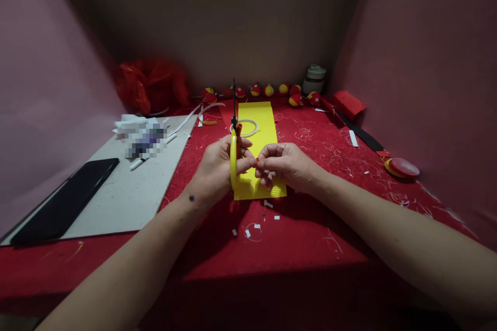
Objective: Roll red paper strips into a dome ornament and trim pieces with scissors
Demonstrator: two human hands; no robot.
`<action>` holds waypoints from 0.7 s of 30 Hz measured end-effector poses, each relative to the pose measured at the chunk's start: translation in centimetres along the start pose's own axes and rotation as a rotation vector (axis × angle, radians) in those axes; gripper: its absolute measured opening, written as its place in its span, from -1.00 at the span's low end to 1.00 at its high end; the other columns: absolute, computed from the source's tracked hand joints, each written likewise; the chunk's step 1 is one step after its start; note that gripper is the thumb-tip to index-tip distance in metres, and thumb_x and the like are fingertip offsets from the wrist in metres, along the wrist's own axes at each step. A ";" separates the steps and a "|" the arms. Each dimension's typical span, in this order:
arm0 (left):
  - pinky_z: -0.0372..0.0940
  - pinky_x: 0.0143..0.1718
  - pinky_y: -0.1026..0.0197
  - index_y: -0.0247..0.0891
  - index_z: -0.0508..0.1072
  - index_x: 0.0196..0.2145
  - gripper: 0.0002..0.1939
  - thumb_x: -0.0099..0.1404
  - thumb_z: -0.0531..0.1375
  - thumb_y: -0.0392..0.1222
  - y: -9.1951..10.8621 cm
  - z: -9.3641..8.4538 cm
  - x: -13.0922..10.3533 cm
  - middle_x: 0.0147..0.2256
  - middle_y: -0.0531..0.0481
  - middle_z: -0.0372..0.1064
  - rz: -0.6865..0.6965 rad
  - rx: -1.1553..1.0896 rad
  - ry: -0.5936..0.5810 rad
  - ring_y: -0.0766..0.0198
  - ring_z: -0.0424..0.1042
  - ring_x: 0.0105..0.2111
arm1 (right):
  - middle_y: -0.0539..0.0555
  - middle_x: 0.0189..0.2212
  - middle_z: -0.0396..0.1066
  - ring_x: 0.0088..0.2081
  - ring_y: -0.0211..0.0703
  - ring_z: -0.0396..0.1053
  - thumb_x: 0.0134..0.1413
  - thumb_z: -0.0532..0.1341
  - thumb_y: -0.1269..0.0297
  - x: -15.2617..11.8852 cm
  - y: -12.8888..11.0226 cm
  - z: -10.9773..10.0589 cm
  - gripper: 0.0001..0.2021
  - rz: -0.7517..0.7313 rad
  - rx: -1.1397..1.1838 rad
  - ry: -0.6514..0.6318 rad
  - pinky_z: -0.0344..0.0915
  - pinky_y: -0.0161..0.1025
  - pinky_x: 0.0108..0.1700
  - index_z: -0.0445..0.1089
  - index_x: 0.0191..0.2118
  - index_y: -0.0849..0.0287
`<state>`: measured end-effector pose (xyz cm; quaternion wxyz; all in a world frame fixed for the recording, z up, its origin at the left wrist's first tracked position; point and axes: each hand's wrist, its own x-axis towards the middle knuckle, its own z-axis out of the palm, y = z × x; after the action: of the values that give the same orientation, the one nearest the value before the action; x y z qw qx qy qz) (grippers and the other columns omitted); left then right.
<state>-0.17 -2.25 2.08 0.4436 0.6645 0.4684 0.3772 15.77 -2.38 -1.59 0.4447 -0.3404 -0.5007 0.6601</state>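
Note:
Yellow-handled scissors (233, 160) hang upright in my left hand (219, 163), their dark blades pointing away from me. The thumb and fingers of that hand also pinch a tiny red piece (257, 162). Its other side is pinched by my right hand (285, 164), so both sets of fingertips meet at the piece. Beneath the hands lies a yellow ribbed sheet (258, 114). A white ring-shaped roll (250, 128) rests on the sheet just beyond my left hand.
A grey board (116, 207) at left bears a black phone (66, 199) and a white pen (153, 152). Several red-and-yellow balls (255, 89) line the back. At right are a black strip (361, 134) and a round container (404, 167). Scraps litter the red cloth (295, 248).

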 end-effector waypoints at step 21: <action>0.31 -0.35 0.29 -0.28 0.37 -0.22 -0.71 0.06 0.27 -0.23 -1.7 0.3 0.6 -0.41 0.05 0.37 0.176 -0.195 0.012 0.37 0.39 -0.43 | 0.03 -0.56 0.40 -0.55 -0.34 0.37 -0.18 0.27 0.49 0.4 0.0 -0.2 -0.92 0.154 0.431 -0.093 0.32 -0.42 -0.49 0.37 -0.46 0.30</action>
<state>-0.24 -1.50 0.47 0.4683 0.6546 0.3721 0.4623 15.82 -1.88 -1.63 0.4320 -0.2438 -0.3408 0.7987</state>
